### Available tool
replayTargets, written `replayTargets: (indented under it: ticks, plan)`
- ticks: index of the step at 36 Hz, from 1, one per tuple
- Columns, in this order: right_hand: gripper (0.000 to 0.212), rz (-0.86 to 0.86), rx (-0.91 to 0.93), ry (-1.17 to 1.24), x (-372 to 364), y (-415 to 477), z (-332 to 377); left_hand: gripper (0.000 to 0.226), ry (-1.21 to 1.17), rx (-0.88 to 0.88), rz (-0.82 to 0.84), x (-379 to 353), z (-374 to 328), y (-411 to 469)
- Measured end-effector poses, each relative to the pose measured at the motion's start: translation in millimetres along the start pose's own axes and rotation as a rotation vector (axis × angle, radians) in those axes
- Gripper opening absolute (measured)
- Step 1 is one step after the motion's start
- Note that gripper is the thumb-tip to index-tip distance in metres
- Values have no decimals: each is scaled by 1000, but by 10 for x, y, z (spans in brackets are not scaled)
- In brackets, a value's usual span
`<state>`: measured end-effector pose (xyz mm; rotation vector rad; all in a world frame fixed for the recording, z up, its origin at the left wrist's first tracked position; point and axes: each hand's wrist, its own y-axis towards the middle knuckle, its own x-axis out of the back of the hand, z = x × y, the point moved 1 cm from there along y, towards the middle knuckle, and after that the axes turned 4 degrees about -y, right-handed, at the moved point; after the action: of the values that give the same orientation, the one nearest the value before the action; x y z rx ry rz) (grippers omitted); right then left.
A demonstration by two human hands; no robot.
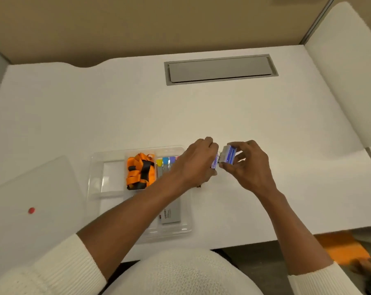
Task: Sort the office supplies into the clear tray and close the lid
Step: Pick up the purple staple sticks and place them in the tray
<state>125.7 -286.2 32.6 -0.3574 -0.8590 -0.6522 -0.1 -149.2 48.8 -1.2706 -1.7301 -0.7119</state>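
1. We see a white desk [201,116] from above, with a clear tray [95,167] lying near its front edge, left of centre.
2. The tray's lid [37,188] lies flat on the desk just left of the tray, apart from it; a small red dot [31,210] sits on the lid.
3. In a middle compartment of the tray we see a bundled orange and black lanyard [140,173].
4. Beside it to the right stands a row of markers [165,161] with yellow, blue and purple caps, partly hidden by the forearm.
5. A grey card box [173,213] lies in a front compartment.
6. Our left hand [196,165] reaches across the tray and curls its fingers round a small blue item at the tray's right edge; we cannot tell what that item is.
7. Our right hand [248,165] pinches a small blue and grey box [228,154] between thumb and fingertips, just above the desk and just right of the tray.
8. The two hands almost touch, their items held close together.
9. A grey cable hatch [220,69] is set into the desk farther back.
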Motion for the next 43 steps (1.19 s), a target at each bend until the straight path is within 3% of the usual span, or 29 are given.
replayTargets:
  ticks: [10, 15, 26, 43]
  plan:
    - [59, 177, 190, 40, -696, -68, 1080, 58, 78, 338, -47, 910, 1146, -1152]
    - [61, 252, 239, 49, -1056, -160, 1494, 54, 120, 461, 33, 1104, 1726, -1506]
    - [65, 303, 235, 25, -1471, -413, 1861, 47, 271, 311, 347, 683, 2109, -1600]
    - [68, 342, 151, -39, -1621, -501, 1915, 62, 298, 271, 477, 481, 2265, -1517]
